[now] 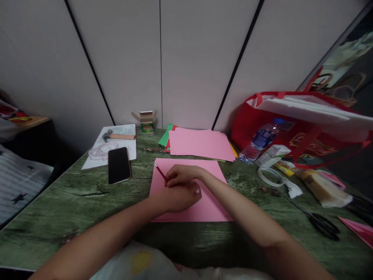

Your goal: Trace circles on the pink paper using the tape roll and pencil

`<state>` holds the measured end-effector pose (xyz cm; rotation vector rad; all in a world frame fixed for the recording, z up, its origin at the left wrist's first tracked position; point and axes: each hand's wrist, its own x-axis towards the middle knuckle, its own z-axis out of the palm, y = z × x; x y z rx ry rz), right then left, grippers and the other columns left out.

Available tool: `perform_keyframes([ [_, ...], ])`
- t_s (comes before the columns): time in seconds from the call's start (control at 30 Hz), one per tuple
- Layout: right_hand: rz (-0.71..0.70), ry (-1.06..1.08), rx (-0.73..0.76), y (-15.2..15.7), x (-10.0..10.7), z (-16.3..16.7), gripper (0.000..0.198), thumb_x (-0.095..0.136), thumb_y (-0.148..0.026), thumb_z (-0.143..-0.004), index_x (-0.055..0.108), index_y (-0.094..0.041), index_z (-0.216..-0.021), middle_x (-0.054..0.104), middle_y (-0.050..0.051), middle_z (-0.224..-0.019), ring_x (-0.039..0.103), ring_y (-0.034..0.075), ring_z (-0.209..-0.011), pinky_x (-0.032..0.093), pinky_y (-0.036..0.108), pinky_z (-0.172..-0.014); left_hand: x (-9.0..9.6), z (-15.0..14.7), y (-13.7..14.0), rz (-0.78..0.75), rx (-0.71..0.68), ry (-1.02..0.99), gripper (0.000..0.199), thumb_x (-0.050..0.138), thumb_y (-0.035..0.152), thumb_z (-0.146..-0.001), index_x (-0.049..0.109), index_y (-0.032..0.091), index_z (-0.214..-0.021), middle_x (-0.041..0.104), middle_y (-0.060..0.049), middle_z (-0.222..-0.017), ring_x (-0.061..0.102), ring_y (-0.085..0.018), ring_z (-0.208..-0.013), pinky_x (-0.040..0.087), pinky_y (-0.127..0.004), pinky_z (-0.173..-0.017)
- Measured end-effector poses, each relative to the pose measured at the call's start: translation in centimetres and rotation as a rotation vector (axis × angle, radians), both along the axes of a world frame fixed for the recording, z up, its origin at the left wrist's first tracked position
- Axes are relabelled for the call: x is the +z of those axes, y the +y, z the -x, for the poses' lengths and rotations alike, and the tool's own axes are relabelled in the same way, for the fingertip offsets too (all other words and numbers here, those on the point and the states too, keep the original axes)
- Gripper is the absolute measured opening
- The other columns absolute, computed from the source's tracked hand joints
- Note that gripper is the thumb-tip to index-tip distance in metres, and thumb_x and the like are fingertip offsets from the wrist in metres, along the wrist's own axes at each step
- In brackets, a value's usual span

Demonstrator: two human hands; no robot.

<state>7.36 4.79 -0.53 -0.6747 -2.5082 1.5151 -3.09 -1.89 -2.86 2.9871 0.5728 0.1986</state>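
My two forearms cross over a pink paper sheet (211,175) lying on the table before me. My right hand (181,174) is closed around a red pencil (160,171), whose eraser end points up and to the left. Just below and in front of it, my left hand (184,197) rests on the sheet with its fingers curled in. A small pale edge shows at its fingertips; what it holds, if anything, is hidden. The pencil's tip is out of sight behind the hands.
Behind the sheet lies a stack of pink paper (201,143). On the left are a phone (119,166), a hammer (121,136) and an opened small box (147,126). A water bottle (260,140), red bag (241,120), tape roll (269,177) and scissors (323,225) are to the right.
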Motion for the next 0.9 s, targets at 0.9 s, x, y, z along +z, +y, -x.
perform_keyframes([
  [0.9, 0.073, 0.181, -0.628, 1.6, -2.4, -1.6, 0.017, 0.06, -0.017, -0.073, 0.051, -0.018, -0.059, 0.056, -0.006, -0.047, 0.056, 0.011, -0.043, 0.043, 0.02, -0.043, 1.7, 0.6, 0.4, -0.035, -0.138, 0.09, 0.018, 0.047, 0.006, -0.084, 0.057, 0.017, -0.095, 0.058, -0.01, -0.109, 0.049, -0.023, -0.11, 0.041, -0.034, -0.093],
])
